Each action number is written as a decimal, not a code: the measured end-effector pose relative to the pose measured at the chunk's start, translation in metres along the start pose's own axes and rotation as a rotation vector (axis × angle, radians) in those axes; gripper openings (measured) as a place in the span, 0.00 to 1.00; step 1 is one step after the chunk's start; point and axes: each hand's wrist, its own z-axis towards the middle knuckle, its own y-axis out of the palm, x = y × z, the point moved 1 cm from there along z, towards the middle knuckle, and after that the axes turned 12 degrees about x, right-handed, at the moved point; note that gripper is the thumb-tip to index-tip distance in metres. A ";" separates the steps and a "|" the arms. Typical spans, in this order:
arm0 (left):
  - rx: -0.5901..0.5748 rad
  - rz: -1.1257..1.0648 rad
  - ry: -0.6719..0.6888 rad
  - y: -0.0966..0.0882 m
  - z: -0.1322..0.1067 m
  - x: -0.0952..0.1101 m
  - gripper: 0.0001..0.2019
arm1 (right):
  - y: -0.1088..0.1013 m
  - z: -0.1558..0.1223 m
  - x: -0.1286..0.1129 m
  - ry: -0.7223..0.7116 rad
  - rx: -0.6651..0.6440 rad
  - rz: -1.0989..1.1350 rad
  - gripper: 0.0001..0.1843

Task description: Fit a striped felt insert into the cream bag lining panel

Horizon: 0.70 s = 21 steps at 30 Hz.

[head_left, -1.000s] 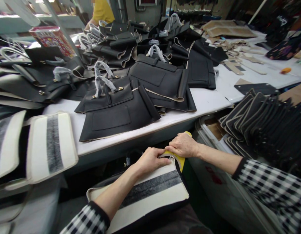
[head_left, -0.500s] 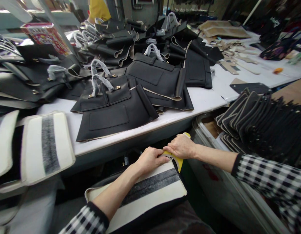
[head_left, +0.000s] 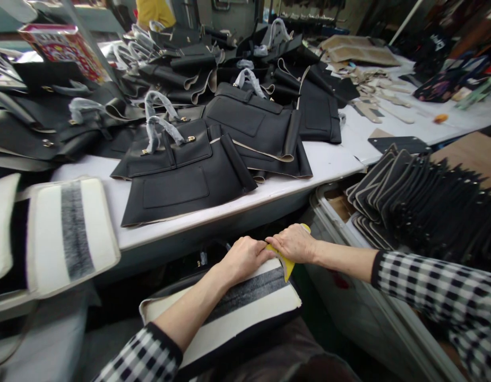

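A bag piece with a cream inside and a dark band (head_left: pixel 251 291) lies over my lap, below the table edge. My left hand (head_left: pixel 245 258) is closed on its upper edge, thumb on the cream face. Wrapped round a flat, curved yellow tool (head_left: pixel 285 262), my right hand (head_left: pixel 295 243) is at the piece's right corner, touching my left hand. One end of the tool sticks out above the right fist, and a pointed end reaches down along the piece's right edge. Its exact kind is unclear. My fingers partly hide the corner.
Black handbags (head_left: pixel 175 193) with wrapped handles are heaped on the white table (head_left: pixel 333 159). Another cream panel with a dark band (head_left: pixel 72 233) lies at its left end. To the right, a bin (head_left: pixel 328 204) stands beside stacked black flaps (head_left: pixel 420 196).
The yellow tool's pointed end has swung inward and up over the cream piece's right edge. Both hands stay together at the corner. The whole view has shifted slightly.
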 end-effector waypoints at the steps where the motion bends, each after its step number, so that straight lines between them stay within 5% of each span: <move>1: 0.002 0.021 0.009 0.000 -0.001 0.000 0.23 | 0.000 -0.002 -0.003 0.021 0.001 -0.001 0.30; 9: -0.009 0.019 0.013 -0.004 -0.008 0.000 0.23 | -0.003 -0.018 -0.032 0.209 0.025 -0.087 0.34; 14: -0.018 -0.132 -0.085 -0.030 -0.016 -0.003 0.16 | -0.006 -0.015 -0.029 0.103 0.038 -0.121 0.29; 18: 0.198 -0.362 -0.250 -0.080 -0.062 -0.050 0.17 | -0.006 0.001 -0.018 0.100 0.166 -0.007 0.31; 21: 0.445 -0.538 -0.628 -0.100 -0.128 -0.099 0.22 | -0.003 0.026 -0.029 0.158 0.252 0.143 0.32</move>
